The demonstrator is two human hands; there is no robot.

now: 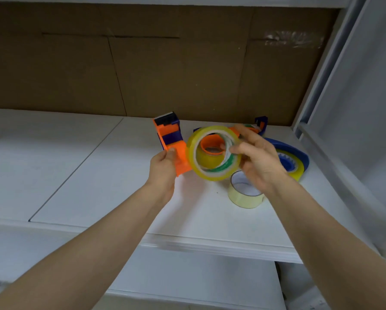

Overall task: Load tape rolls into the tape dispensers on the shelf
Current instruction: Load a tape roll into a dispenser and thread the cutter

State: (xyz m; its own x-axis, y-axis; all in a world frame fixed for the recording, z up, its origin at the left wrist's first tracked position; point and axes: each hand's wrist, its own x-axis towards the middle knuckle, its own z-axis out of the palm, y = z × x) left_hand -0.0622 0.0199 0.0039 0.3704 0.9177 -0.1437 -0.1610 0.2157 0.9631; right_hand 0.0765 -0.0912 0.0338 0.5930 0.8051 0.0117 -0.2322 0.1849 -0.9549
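Note:
My left hand (162,166) grips the handle of an orange and purple tape dispenser (170,139), held just above the white shelf (98,175). My right hand (258,159) holds a yellowish clear tape roll (212,168) upright beside the dispenser, and the dispenser's orange hub (211,145) shows through the roll's hole. A blue dispenser (292,153) with a tape roll in it lies on the shelf behind my right hand. A pale yellow tape roll (243,199) lies flat on the shelf under my right wrist.
Brown cardboard (142,70) lines the back of the shelf. A grey-white upright frame (335,86) closes the right side. Another orange and blue dispenser part (261,124) pokes out behind my right hand. The shelf's front edge (210,247) runs below my forearms.

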